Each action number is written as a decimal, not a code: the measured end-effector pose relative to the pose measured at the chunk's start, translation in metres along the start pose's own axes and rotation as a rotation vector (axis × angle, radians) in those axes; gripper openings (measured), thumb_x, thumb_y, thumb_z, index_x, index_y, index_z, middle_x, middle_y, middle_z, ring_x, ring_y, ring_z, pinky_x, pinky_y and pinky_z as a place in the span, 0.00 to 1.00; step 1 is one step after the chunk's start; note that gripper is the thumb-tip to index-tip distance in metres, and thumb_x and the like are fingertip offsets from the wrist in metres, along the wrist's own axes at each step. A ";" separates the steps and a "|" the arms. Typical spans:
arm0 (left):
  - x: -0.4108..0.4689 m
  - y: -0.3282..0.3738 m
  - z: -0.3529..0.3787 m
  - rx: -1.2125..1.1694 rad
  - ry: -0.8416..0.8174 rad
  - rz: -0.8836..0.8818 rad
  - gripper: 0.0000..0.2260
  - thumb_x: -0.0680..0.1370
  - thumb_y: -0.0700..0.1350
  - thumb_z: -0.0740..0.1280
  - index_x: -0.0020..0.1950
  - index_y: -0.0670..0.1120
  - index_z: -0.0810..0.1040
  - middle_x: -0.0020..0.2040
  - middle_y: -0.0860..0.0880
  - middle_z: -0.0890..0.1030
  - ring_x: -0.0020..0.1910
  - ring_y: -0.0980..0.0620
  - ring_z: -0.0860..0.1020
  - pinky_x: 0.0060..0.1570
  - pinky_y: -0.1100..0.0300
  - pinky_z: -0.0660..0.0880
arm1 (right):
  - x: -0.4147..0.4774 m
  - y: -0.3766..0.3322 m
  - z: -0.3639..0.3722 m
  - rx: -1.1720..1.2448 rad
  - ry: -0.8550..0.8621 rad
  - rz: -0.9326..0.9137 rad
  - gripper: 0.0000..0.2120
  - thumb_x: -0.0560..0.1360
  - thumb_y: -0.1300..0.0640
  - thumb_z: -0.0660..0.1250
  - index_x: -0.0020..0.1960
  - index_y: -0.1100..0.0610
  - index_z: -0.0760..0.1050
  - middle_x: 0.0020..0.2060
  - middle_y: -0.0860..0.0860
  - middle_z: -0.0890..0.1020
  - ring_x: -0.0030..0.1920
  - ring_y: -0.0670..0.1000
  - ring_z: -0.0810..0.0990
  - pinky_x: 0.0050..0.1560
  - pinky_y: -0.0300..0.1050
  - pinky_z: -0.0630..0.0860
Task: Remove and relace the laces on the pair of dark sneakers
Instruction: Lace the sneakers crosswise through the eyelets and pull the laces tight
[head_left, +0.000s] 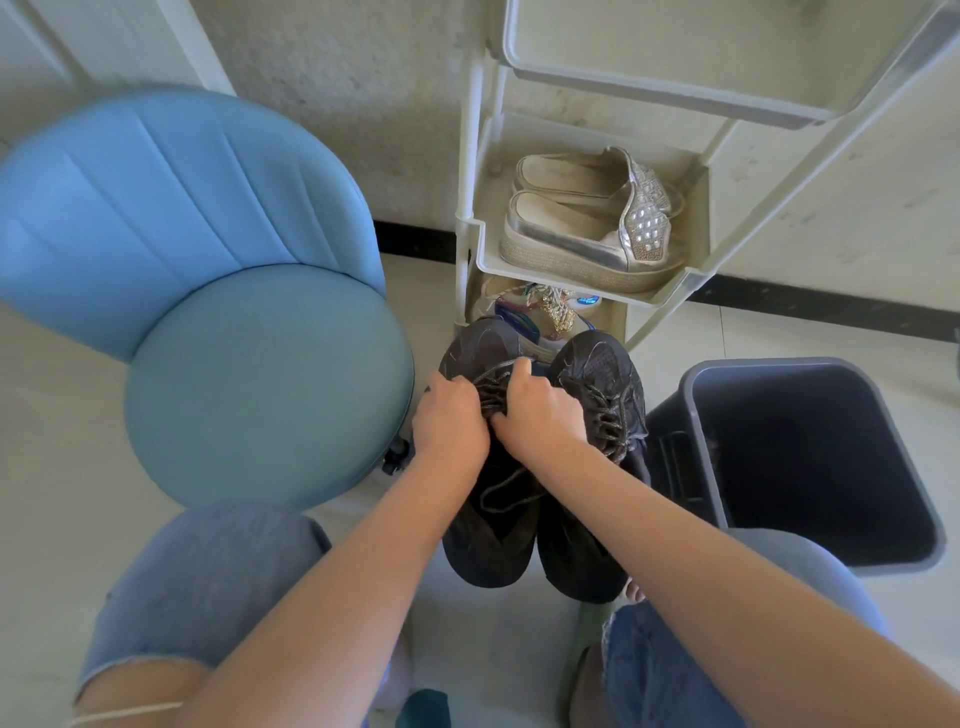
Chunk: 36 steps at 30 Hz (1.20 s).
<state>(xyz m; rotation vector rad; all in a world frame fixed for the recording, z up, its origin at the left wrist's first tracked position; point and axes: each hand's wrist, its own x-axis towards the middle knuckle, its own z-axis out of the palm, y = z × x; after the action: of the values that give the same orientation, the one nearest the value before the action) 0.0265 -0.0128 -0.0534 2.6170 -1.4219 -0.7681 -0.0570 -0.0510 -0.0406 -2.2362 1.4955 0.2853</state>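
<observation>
The left hand (451, 418) and right hand (535, 410) hide part of the laces (493, 387) they grip; the rack (466, 156) is cut off by the top edge.

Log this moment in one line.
left hand, right hand: grip laces | sneaker by chair: in work | other sneaker: laced

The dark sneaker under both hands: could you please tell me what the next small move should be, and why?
Probably draw the lace out of the uppermost eyelets. The left hand and right hand both grip the lace crossings on one sneaker, whose loose lace end already lies untied over the tongue, while the other sneaker looks fully laced.
</observation>
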 end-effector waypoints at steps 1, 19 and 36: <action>0.000 0.000 0.000 0.010 0.006 0.012 0.11 0.79 0.39 0.61 0.60 0.37 0.71 0.61 0.39 0.69 0.56 0.39 0.75 0.52 0.51 0.72 | 0.002 0.000 0.001 -0.015 0.008 0.008 0.27 0.78 0.57 0.62 0.72 0.63 0.56 0.56 0.59 0.79 0.57 0.61 0.79 0.46 0.49 0.71; 0.008 -0.016 -0.008 -0.396 -0.078 -0.068 0.22 0.71 0.39 0.71 0.64 0.42 0.74 0.60 0.43 0.75 0.56 0.45 0.76 0.53 0.57 0.72 | 0.002 0.021 -0.002 0.223 -0.095 0.010 0.16 0.77 0.54 0.64 0.61 0.60 0.66 0.51 0.57 0.78 0.51 0.59 0.78 0.43 0.47 0.72; -0.004 -0.010 -0.009 -0.139 -0.068 0.013 0.18 0.78 0.37 0.61 0.68 0.41 0.67 0.64 0.39 0.68 0.58 0.38 0.74 0.59 0.52 0.70 | 0.004 0.029 -0.004 0.115 -0.115 -0.038 0.12 0.75 0.58 0.66 0.57 0.59 0.74 0.52 0.57 0.79 0.50 0.59 0.78 0.44 0.46 0.73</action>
<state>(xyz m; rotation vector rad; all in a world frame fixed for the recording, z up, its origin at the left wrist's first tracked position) 0.0363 -0.0059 -0.0467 2.4976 -1.3476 -0.9276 -0.0824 -0.0650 -0.0458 -2.1178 1.3733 0.3031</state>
